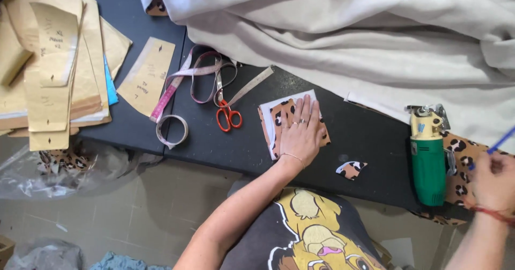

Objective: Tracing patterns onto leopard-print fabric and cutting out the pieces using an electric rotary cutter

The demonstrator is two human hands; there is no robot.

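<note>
My left hand (301, 131) lies flat, fingers together, on a small stack of leopard-print fabric pieces (280, 119) with white backing showing at the edges, on the dark table (236, 146). My right hand (492, 183) is blurred at the right edge and grips a blue pen (500, 141), above more leopard-print fabric (464, 157). A green and yellow electric fabric cutter (428, 154) lies between the two hands. A small leopard-print scrap (351, 169) sits near the table's front edge.
Orange-handled scissors (229, 109) and a coiled measuring tape (182, 87) lie left of the stack. Brown paper pattern pieces (53, 61) pile up at far left. Beige cloth (375, 39) covers the back right. A plastic bag (59, 168) with scraps lies on the floor.
</note>
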